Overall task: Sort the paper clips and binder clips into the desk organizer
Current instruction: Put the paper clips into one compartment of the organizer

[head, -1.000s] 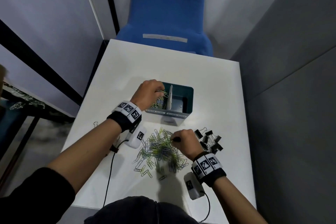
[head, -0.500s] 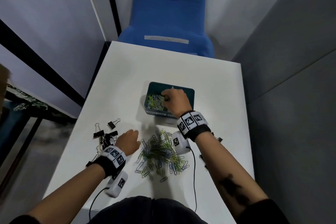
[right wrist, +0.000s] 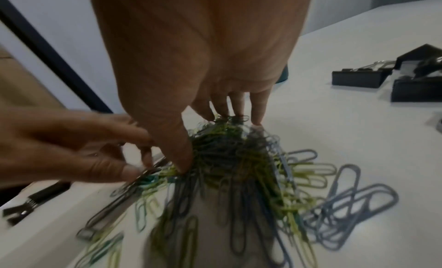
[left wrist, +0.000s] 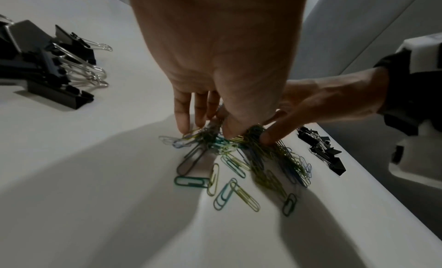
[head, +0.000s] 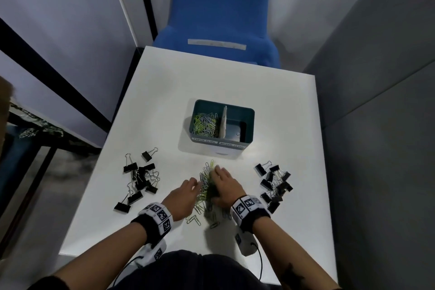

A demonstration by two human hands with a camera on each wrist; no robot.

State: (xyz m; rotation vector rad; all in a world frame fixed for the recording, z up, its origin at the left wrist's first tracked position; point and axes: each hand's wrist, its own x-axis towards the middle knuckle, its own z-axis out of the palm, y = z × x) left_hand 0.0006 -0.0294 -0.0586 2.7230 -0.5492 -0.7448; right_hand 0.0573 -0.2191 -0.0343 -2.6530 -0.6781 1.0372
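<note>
Binder clips [head: 140,178] (both sides [head: 274,185]) flank a bare lane — toward the organizer [head: 246,141].

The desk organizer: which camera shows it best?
The head view. The desk organizer appears whole there, with paper clips in its left compartment and no clips visible in its right one. The left wrist view misses it; the right wrist view shows at most a teal sliver behind the right hand.

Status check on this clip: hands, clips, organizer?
Both hands, left and right, gathering the paper clip pile. Organizer: binder side empty. Nothing blocking.
</note>
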